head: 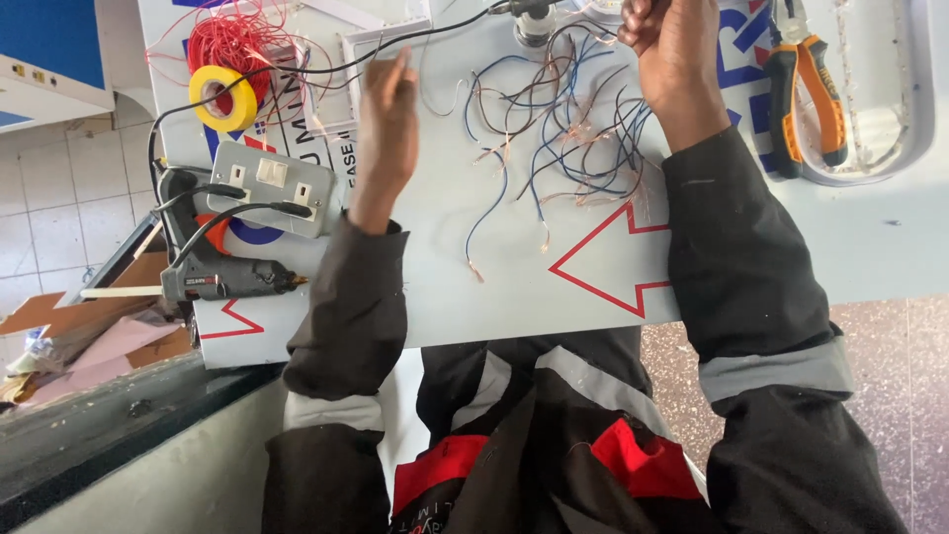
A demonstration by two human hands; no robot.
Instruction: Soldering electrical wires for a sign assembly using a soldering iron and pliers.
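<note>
A person seen from above wears a dark charcoal work jacket with long sleeves. A pale grey band circles each sleeve near the lower frame. Red panels show on the chest at bottom centre. Both hands are bare.

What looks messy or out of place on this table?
Loose wires lie tangled across the board between the left hand and right hand, ends stripped bare. A red wire bundle sprawls by the yellow tape roll.
</note>
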